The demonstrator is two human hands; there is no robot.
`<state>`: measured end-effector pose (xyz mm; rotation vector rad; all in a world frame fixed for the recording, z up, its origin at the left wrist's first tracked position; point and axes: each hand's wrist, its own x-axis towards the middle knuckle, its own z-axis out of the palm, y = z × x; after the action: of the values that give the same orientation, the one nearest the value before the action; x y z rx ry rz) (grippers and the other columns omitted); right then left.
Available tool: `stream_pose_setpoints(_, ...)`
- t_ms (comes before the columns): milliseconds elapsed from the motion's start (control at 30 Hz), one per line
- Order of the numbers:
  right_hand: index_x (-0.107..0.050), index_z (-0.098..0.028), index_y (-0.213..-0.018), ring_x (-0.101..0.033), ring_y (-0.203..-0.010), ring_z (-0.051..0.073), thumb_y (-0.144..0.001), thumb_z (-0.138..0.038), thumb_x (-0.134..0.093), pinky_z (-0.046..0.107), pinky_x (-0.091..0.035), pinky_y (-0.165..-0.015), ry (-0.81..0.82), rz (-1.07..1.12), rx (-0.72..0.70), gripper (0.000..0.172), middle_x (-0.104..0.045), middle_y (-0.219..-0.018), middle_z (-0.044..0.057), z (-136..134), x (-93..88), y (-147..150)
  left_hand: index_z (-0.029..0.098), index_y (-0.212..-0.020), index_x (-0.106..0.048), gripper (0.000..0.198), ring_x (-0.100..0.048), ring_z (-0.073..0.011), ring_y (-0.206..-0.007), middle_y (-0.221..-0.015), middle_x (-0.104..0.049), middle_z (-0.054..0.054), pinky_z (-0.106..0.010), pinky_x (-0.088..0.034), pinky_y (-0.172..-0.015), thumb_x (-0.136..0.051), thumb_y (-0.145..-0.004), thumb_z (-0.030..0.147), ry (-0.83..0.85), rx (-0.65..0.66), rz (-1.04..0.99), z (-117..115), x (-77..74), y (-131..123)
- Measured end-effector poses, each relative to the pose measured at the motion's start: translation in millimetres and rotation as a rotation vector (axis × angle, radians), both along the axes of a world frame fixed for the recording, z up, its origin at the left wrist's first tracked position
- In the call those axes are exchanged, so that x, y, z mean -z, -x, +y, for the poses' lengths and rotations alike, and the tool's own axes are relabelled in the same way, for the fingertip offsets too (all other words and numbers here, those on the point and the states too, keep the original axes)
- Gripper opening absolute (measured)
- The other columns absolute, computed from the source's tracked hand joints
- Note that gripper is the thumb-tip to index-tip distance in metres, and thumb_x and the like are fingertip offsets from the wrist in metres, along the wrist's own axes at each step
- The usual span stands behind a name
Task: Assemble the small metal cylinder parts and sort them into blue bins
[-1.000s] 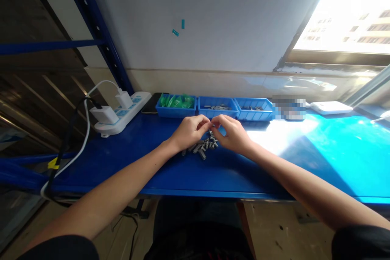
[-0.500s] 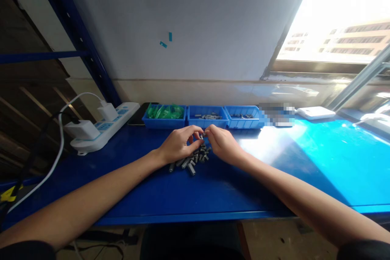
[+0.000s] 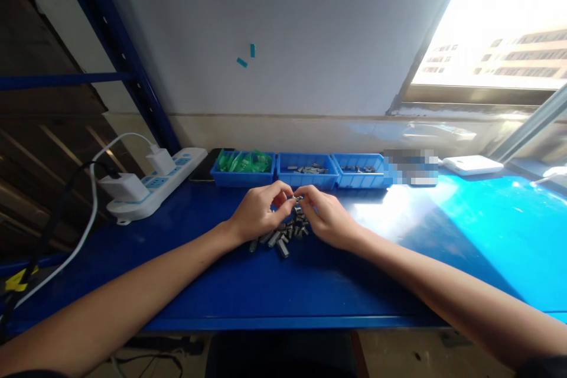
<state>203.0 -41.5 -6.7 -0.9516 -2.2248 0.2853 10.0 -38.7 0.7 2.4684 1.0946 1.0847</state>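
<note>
My left hand (image 3: pixel 261 212) is closed in a pinch on a small shiny metal fastener (image 3: pixel 296 198), above a pile of metal parts. From the other side my right hand (image 3: pixel 330 217) pinches at the same spot, thumb and forefinger together. The fingertips of both hands nearly meet and hide most of the fastener, so its exact kind does not show. Beneath them lies a pile of short bolts (image 3: pixel 297 228) and longer hexagonal standoffs (image 3: pixel 282 248) on the blue table (image 3: pixel 266 289).
Along the back stand three blue bins: one with green plastic bags (image 3: pixel 245 162), one with metal pins (image 3: pixel 309 169), one with small screws (image 3: pixel 358 169). A white power strip (image 3: pixel 155 189) with plugged adapters is at left. A white flat box (image 3: pixel 473 165) lies right, near the window.
The view has shifted slightly, moving the scene a little right. My right hand's fingers have turned and stretched slightly toward the left hand; both hands stay together over the pile.
</note>
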Motion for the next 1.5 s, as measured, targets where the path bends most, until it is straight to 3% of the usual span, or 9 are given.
stream_pose_setpoints(133,-0.051,-0.019,-0.102,-0.059,-0.068,0.016,-0.089,-0.024,-0.051,0.027,-0.043,-0.065,-0.127,-0.003,0.001,0.015,-0.060,-0.073,0.000,-1,1.2,2,0.017,-0.087,-0.054,0.017,-0.057,-0.0096,-0.062,-0.070,-0.062,0.002,-0.020,-0.045,-0.062,-0.053,-0.089,0.034,0.072,0.047,-0.056,-1,0.6,1)
stream_pose_setpoints(300,-0.053,-0.019,-0.096,-0.061,-0.072,0.017,-0.091,-0.021,-0.046,0.027,-0.044,-0.067,-0.249,-0.026,0.003,0.009,-0.065,-0.079,0.004,2,2.6,3,0.017,-0.084,-0.053,0.021,-0.056,-0.0096,-0.061,-0.068,-0.061,0.002,-0.021,-0.042,-0.059,-0.050,-0.091,0.037,0.111,0.046,-0.009,-1,2.4,1)
stream_pose_setpoints(567,-0.050,-0.019,-0.086,-0.063,-0.069,0.018,-0.093,-0.017,-0.034,0.027,-0.042,-0.062,-0.256,-0.137,0.072,0.018,-0.066,-0.077,0.007,7,5.0,0,0.019,-0.110,-0.052,0.027,-0.061,-0.0118,-0.069,-0.078,-0.064,0.001,-0.022,-0.046,-0.064,-0.056,-0.088,0.033,0.024,0.025,0.009,-3,1.3,1)
stream_pose_setpoints(867,-0.055,-0.019,-0.091,-0.064,-0.074,0.019,-0.095,-0.021,-0.034,0.028,-0.043,-0.067,-0.161,-0.123,0.050,0.021,-0.068,-0.082,0.007,3,1.7,3,0.019,-0.092,-0.058,0.010,-0.062,-0.0149,-0.077,-0.081,-0.064,-0.002,-0.026,-0.048,-0.072,-0.057,-0.083,0.022,-0.121,0.015,0.059,-4,-2.5,-1)
stream_pose_setpoints(1033,-0.050,-0.018,-0.109,-0.062,-0.072,0.017,-0.089,-0.021,-0.047,0.027,-0.043,-0.067,-0.173,-0.030,0.019,0.021,-0.064,-0.078,0.002,-1,-1.6,2,0.018,-0.086,-0.056,0.009,-0.060,-0.0148,-0.076,-0.080,-0.063,-0.002,-0.027,-0.046,-0.071,-0.055,-0.086,0.027,-0.066,0.017,0.022,-4,-1.9,1)
stream_pose_setpoints(1167,-0.052,-0.019,-0.102,-0.059,-0.068,0.016,-0.083,-0.024,-0.055,0.028,-0.042,-0.065,-0.230,-0.053,0.033,0.020,-0.063,-0.076,0.001,-4,-1.6,3,0.018,-0.087,-0.055,0.013,-0.060,-0.0145,-0.074,-0.078,-0.062,-0.002,-0.026,-0.046,-0.069,-0.053,-0.088,0.031,-0.004,0.003,-0.005,-5,-1.4,-1)
stream_pose_setpoints(1333,-0.057,-0.019,-0.095,-0.061,-0.068,0.017,-0.088,-0.022,-0.051,0.028,-0.044,-0.065,-0.314,-0.026,0.054,0.010,-0.066,-0.075,0.003,-3,-0.8,5,0.018,-0.085,-0.054,0.020,-0.059,-0.0139,-0.071,-0.076,-0.062,-0.001,-0.024,-0.045,-0.066,-0.050,-0.090,0.037,0.047,-0.013,-0.021,-6,-2.3,-3)
stream_pose_setpoints(1500,-0.061,-0.019,-0.087,-0.061,-0.070,0.017,-0.094,-0.026,-0.047,0.028,-0.044,-0.067,-0.301,-0.005,0.041,0.017,-0.067,-0.076,0.006,-1,-2.9,2,0.018,-0.090,-0.055,0.024,-0.059,-0.0128,-0.070,-0.074,-0.062,0.000,-0.023,-0.045,-0.065,-0.043,-0.094,0.038,0.077,-0.007,-0.006,-6,-2.5,-1)
